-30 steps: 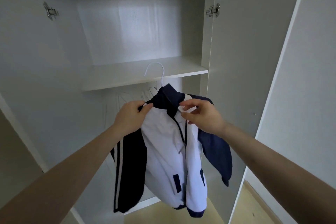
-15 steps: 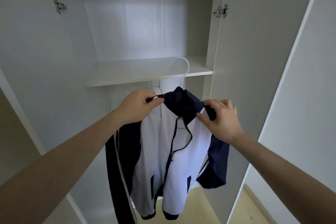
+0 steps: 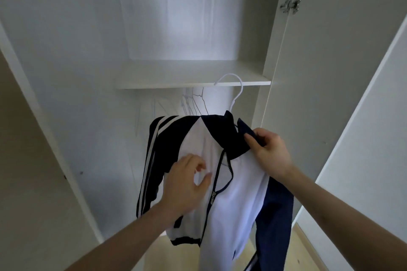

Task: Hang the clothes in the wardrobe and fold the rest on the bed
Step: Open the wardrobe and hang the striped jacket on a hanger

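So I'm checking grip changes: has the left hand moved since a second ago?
Yes. The left hand left the navy collar and dropped onto the jacket's white chest, farther below the white shelf.

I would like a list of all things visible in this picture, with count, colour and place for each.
jacket: one, white and navy with white sleeve stripes, on a hanger in front of the wardrobe opening
hanger: one, white, hook above the jacket collar
wire hangers: several, pale, under the shelf
shelf: one, white, inside the wardrobe
hinges: two, metal, upper left and upper right
floor: pale wood, bottom right
left hand: near the white front, fingers loosely curled
right hand: pinches the navy collar
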The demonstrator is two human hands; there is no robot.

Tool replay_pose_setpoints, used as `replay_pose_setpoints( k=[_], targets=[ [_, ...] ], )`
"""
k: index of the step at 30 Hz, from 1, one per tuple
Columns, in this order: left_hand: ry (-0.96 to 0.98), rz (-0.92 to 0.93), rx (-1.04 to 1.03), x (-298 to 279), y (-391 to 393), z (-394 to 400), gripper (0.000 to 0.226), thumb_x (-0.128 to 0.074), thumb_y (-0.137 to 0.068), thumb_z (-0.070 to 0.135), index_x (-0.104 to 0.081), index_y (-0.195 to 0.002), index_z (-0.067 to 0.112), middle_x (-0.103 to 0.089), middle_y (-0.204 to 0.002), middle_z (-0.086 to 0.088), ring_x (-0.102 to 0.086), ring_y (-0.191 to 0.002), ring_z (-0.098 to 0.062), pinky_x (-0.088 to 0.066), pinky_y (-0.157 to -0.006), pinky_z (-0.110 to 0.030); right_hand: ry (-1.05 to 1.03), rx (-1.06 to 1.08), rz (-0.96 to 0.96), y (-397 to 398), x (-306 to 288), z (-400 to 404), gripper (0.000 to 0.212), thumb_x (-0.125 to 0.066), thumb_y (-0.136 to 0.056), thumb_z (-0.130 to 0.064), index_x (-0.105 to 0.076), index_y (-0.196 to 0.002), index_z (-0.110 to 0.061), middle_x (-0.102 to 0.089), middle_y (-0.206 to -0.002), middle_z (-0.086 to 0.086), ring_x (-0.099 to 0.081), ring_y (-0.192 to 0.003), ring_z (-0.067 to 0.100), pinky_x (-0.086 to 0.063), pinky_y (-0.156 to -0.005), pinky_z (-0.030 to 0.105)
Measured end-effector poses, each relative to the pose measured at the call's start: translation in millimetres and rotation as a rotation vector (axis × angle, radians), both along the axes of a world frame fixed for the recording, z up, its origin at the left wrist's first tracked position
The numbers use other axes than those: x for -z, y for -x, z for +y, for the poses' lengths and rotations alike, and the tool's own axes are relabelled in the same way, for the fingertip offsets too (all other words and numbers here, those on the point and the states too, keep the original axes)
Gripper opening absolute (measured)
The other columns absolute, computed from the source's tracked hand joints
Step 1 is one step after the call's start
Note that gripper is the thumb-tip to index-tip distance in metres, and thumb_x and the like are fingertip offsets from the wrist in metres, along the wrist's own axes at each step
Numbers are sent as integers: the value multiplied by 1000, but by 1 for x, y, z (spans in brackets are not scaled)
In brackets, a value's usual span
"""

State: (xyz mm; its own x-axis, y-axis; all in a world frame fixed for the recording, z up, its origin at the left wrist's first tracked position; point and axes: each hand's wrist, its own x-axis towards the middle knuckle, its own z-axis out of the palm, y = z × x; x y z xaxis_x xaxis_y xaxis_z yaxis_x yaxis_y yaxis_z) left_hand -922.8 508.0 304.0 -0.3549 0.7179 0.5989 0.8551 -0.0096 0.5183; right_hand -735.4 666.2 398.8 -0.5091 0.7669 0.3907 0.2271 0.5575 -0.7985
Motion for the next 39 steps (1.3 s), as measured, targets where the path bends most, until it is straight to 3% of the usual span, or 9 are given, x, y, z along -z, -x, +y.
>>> replay_pose_setpoints(
  k=[3,6,10,17,23,27,30,34,39],
  targets=[
    [499,-406,81,40,-18,-5,22,-66,-85,54,-62,-95,36,-65,-95,19,-61,-84,1,-56,-85,-34,-5,-12,-39,4,0,-3,31,-64,-101,-31,-64,-74,-16,-61,-70,10,-50,-57,9,-38,-52,19],
    [627,-519,68,54,-26,4,32,-62,-78,62,-65,-90,33,-68,-92,17,-65,-87,-5,-55,-84,-30,-19,-22,-54,6,-4,-6,29,-64,-100,-33,-67,-75,-18,-63,-72,10,-54,-60,12,-41,-53,23],
    [582,-489,34,62,-34,21,34,-61,-84,52,-53,-64,27,-58,-64,10,-66,-77,-19,-53,-76,-33,-49,-7,-59,5,-6,-7,27,-64,-100,-34,-69,-80,-17,-68,-76,11,-64,-71,27,-49,-60,40],
    [417,-465,12,68,-23,33,41,-73,-87,43,-57,-51,36,-52,-49,13,-47,-49,-4,-38,-55,-25,-26,51,26,-7,-11,0,12,-68,-98,-33,-68,-86,-31,-72,-72,-6,-63,-62,7,-43,-53,10],
    [433,-665,161,63,-22,35,14,-68,-95,38,-73,-81,36,-73,-77,22,-67,-69,3,-61,-79,-32,-22,47,8,-7,-8,3,13,-68,-98,-36,-66,-85,-32,-67,-68,0,-55,-56,10,-40,-49,13],
    [372,-1029,173,62,-34,43,23,-76,-91,37,-71,-105,20,-76,-101,-2,-73,-68,-14,-59,-67,-27,-47,49,-17,-2,-10,2,12,-68,-98,-33,-66,-86,-31,-65,-64,-4,-51,-51,6,-38,-48,12],
    [401,-1178,142,60,-39,48,29,-76,-92,33,-67,-114,15,-74,-100,-6,-73,-68,-15,-55,-65,-20,-39,54,-17,-1,-10,3,11,-68,-98,-31,-66,-88,-28,-64,-66,3,-49,-52,8,-37,-47,14],
    [389,-1158,190,59,-45,52,10,-67,-98,14,-69,-101,5,-66,-86,-7,-66,-61,-12,-57,-68,-21,-41,61,-20,-2,-8,3,11,-68,-98,-30,-64,-90,-23,-57,-61,7,-41,-47,8,-32,-45,14],
    [429,-873,219,66,-49,49,23,-71,-95,27,-63,-113,16,-65,-112,-6,-63,-59,-13,-53,-60,-18,-10,58,2,-4,-5,5,13,-68,-98,-31,-62,-90,-22,-51,-58,-1,-38,-46,8,-31,-44,14]
  ],
)
